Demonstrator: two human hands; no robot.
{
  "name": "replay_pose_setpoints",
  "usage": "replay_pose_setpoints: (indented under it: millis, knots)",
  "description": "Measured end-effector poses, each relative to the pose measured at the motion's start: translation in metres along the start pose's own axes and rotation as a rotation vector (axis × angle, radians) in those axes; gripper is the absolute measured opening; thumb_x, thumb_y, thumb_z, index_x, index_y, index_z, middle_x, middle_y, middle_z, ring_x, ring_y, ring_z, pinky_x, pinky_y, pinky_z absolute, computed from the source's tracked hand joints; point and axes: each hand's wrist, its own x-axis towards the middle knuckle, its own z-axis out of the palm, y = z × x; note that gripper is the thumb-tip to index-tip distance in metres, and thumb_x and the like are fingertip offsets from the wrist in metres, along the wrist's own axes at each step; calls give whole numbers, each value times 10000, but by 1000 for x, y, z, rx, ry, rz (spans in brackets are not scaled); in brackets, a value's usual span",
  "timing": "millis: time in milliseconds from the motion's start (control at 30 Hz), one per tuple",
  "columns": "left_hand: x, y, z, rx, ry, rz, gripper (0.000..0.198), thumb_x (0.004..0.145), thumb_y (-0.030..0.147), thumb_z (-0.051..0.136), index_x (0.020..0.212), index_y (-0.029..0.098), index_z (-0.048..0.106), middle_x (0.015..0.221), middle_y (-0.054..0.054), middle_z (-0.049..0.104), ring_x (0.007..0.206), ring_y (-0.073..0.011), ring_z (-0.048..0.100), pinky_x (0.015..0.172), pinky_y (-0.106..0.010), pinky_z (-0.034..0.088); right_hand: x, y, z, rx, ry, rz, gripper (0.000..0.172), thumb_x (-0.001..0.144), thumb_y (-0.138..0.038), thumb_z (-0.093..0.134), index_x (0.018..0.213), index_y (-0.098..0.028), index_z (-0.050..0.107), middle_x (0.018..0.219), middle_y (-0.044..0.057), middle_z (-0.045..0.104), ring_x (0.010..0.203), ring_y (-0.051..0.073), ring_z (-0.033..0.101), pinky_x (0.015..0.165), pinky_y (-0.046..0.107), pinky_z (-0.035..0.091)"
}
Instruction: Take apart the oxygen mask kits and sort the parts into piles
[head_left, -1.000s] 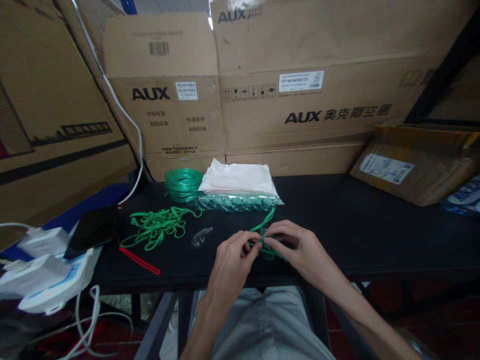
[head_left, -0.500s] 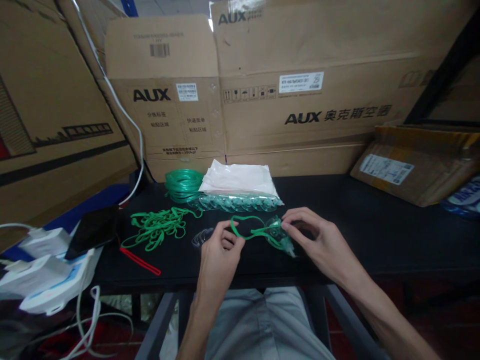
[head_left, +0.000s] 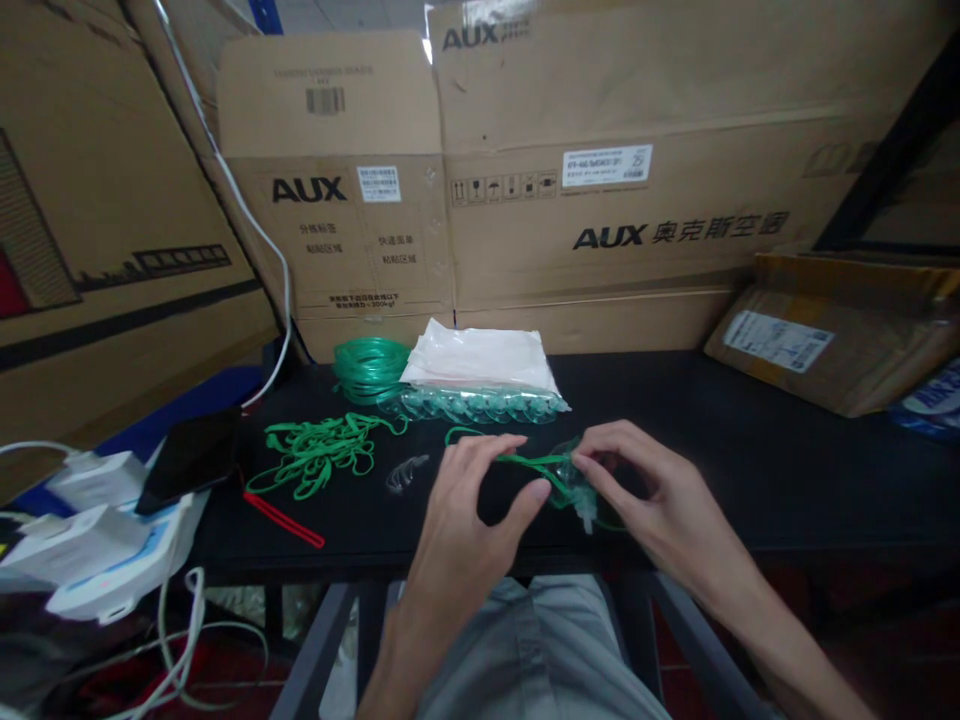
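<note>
A clear green face mask (head_left: 576, 484) with a narrow spout lies tilted on the dark table in front of me. My right hand (head_left: 637, 465) pinches its right edge between thumb and fingers. A flat green elastic strap (head_left: 536, 461) runs left from the mask, with a loop behind my left hand (head_left: 480, 500). That hand is open around the strap, thumb and fingers apart. Whether its fingertips touch the strap I cannot tell. Small clear curved pieces (head_left: 406, 474) lie left of my left hand, beside a tangled pile of green straps (head_left: 321, 452).
Behind the hands, a row of nested green masks (head_left: 480, 405) lies against a white plastic packet (head_left: 480, 358), beside coiled green tubing (head_left: 370, 368). At left are a phone (head_left: 191, 458), a red cord (head_left: 285, 520) and a power strip (head_left: 124, 570). Cardboard boxes (head_left: 637, 270) stand behind.
My left hand has opened from its pinch on the strap loop and moved right, nearer the mask. The mask's spout has turned to point more toward me; my right hand keeps its pinch.
</note>
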Motion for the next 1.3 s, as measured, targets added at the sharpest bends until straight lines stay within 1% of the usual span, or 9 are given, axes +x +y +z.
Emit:
replay_pose_setpoints:
  millis: [100, 267, 467, 667, 867, 1000, 1100, 1200, 1300]
  knots:
    - [3, 9, 8, -58, -121, 84, 299, 918, 295, 644, 1214, 255, 619, 1228, -40, 670, 1161, -227, 561, 1023, -357, 405, -2, -8, 4, 17, -38, -58, 86, 960, -194, 581, 907, -226, 641, 921, 35, 622, 833, 179, 601, 724, 282, 467]
    - [8, 13, 10, -24, -207, 88, 263, 896, 239, 644, 1158, 269, 644, 1130, -7, 707, 1058, -226, 580, 946, -359, 405, -6, -13, 1, 39, -61, -136, 102, 955, -148, 583, 932, -226, 644, 953, 43, 620, 884, 174, 616, 761, 263, 484]
    - [11, 10, 12, 81, -192, 154, 151, 822, 203, 642, 964, 234, 600, 932, -5, 681, 917, -223, 567, 862, -369, 373, -9, -12, -1, 41, -65, -167, 123, 951, -133, 585, 937, -228, 661, 961, 55, 624, 887, 178, 627, 756, 259, 497]
    - [14, 7, 17, 100, -160, 216, 157, 804, 172, 619, 946, 227, 580, 887, 2, 674, 876, -209, 567, 831, -354, 355, -10, -16, -4, 7, -38, -139, 106, 954, -159, 578, 927, -231, 651, 961, 61, 624, 883, 192, 625, 749, 280, 494]
    - [14, -2, 11, 133, -89, 130, 142, 820, 160, 609, 935, 238, 577, 898, 18, 662, 895, -199, 566, 863, -342, 348, -13, -16, -25, -141, 111, -106, 71, 931, -196, 606, 891, -240, 646, 939, 44, 635, 849, 197, 625, 731, 291, 486]
    - [12, -4, 10, 135, -70, 100, 142, 828, 160, 607, 940, 245, 585, 920, 13, 665, 923, -207, 569, 893, -352, 346, -20, -14, -37, -154, 215, -65, 51, 919, -216, 640, 882, -249, 651, 956, 22, 632, 874, 175, 621, 757, 259, 484]
    - [11, -3, 13, 78, -82, 99, 146, 839, 145, 611, 942, 248, 603, 908, 18, 679, 923, -202, 583, 907, -352, 350, -21, -16, -36, -77, 147, -52, 56, 921, -233, 653, 875, -259, 671, 955, 10, 652, 895, 166, 638, 778, 237, 496]
    - [11, -3, 17, -41, -103, 47, 119, 885, 151, 608, 949, 248, 634, 942, 21, 698, 945, -187, 604, 922, -342, 362, -18, -16, -31, 23, 42, -33, 88, 938, -257, 642, 967, -290, 717, 1026, 2, 697, 971, 167, 666, 835, 221, 520]
    - [12, -5, 19, -281, -108, -81, 92, 925, 212, 604, 995, 236, 659, 980, -1, 706, 939, -177, 633, 878, -305, 427, -16, -10, -25, 44, 71, 14, 171, 964, -267, 603, 1078, -311, 723, 1092, 1, 704, 985, 157, 679, 891, 226, 529]
